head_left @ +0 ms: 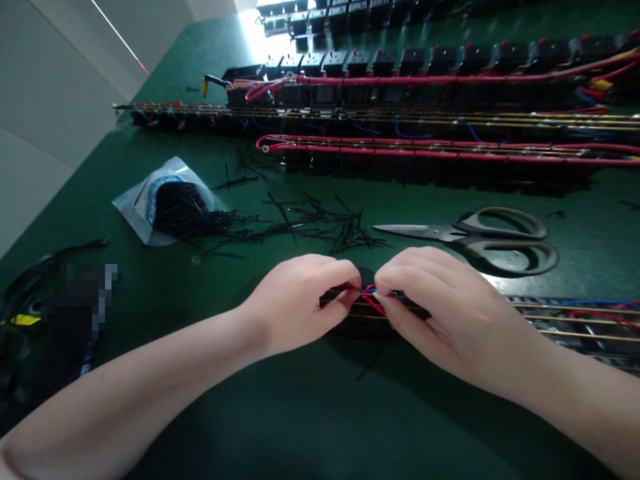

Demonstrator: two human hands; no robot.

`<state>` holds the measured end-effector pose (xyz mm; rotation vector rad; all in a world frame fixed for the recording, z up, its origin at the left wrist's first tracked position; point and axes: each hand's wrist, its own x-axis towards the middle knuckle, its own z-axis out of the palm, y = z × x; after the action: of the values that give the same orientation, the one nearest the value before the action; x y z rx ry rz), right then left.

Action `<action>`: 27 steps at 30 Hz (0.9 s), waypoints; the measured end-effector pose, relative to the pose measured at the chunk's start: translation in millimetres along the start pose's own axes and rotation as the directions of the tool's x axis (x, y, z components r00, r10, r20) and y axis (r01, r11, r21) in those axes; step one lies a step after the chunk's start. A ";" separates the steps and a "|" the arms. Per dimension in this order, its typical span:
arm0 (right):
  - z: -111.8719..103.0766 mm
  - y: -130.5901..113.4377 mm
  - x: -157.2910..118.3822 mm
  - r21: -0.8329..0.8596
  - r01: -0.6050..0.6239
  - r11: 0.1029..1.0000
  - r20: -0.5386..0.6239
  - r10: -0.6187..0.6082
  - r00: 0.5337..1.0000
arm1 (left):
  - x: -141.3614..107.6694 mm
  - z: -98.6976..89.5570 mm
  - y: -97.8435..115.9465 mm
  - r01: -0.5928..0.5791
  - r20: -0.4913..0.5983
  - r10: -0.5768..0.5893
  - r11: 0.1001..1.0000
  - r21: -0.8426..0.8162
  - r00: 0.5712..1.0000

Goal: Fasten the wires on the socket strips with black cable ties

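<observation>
My left hand (305,300) and my right hand (445,310) meet almost fingertip to fingertip over the near end of a long wired strip (575,327). Both pinch thin wires between thumb and forefinger. A loop of red wire (371,300) and a bit of blue wire show in the small gap between them. The strip carries brass-coloured rods and runs off to the right beneath my right hand. Exactly which strand each hand holds is hidden by the fingers.
Scissors (465,233) lie beyond my right hand. Loose black cable ties (320,223) spill from a clear bag (145,207). Long assemblies with red cables (425,80) span the back of the green table (300,413). Black cables (15,287) and a blurred dark object lie at left.
</observation>
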<state>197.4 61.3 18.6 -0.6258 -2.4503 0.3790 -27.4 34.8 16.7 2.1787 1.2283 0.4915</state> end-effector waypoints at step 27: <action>2.6 2.7 10.3 -0.098 0.123 0.988 -0.014 -0.125 0.992 | -68.9 -158.2 -140.8 0.928 0.019 -0.955 0.291 0.233 0.295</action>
<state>189.3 68.5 20.3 -0.5115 -2.4847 0.2043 -243.5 81.0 43.8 1.1189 2.2341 -0.3407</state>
